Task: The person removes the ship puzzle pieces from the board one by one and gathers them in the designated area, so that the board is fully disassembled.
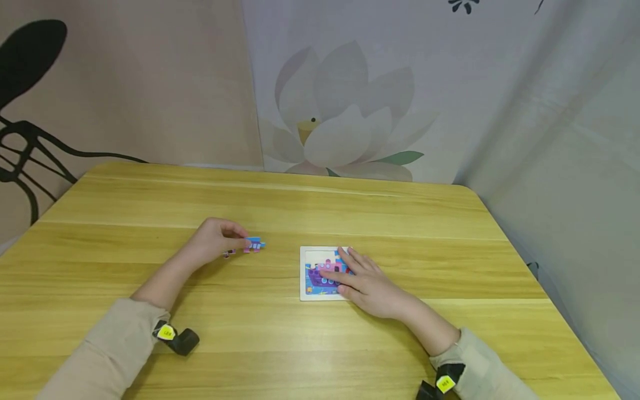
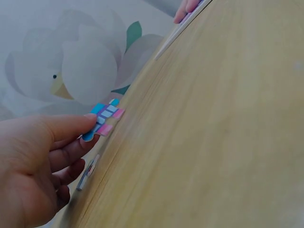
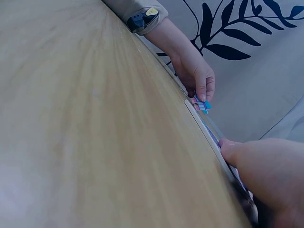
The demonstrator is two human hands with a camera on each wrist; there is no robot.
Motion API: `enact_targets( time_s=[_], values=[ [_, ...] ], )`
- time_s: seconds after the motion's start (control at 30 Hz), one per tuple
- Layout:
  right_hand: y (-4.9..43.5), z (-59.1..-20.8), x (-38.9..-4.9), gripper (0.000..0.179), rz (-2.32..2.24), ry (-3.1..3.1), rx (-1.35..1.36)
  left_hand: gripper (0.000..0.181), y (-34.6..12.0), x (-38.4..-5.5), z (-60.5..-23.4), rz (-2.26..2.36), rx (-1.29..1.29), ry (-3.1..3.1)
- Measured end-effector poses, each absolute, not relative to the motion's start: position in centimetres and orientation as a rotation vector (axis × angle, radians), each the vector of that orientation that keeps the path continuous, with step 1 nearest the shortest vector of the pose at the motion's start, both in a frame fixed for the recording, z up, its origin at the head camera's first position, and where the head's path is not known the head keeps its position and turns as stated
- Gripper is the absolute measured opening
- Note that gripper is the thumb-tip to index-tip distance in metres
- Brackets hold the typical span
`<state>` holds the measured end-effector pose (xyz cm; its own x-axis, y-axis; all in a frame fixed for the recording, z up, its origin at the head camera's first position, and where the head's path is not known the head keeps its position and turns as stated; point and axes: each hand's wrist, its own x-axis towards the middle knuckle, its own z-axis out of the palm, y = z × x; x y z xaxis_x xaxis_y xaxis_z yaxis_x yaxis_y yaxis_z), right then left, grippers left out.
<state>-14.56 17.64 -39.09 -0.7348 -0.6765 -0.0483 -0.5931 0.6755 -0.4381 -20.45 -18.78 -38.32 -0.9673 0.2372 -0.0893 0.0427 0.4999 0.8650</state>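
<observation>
Between thumb and fingers, my left hand (image 1: 212, 241) pinches a blue, purple and pink jigsaw piece (image 1: 254, 244), held just off the table in the left wrist view. A second, smaller-looking jigsaw piece (image 1: 229, 253) lies on the table below that hand, partly hidden by it. To the right is a white-framed puzzle board (image 1: 303, 278) with a purple and pink ship picture partly filled in; its upper left part shows bare white. My right hand (image 1: 372, 286) rests on the board's right side with fingers spread, covering part of the picture.
The wooden table (image 1: 280, 344) has a far edge close to a curtain (image 1: 350, 83) printed with a large flower. A black camera (image 1: 182, 340) is strapped on the left wrist and another (image 1: 440, 383) on the right.
</observation>
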Motion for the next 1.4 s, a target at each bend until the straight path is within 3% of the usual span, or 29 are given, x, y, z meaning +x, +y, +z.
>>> enact_targets(
  time_s=[0.7,1.4],
  values=[
    [17.46,-38.98,-14.58,0.041,-0.565,2.687,-1.060,0.008,-19.16,-21.12,-39.31,1.203,0.582,2.805],
    [17.56,-39.18,-14.56,0.042,-0.577,2.690,-1.056,0.012,-19.02,-20.87,-39.02,1.126,0.547,2.846]
  ],
)
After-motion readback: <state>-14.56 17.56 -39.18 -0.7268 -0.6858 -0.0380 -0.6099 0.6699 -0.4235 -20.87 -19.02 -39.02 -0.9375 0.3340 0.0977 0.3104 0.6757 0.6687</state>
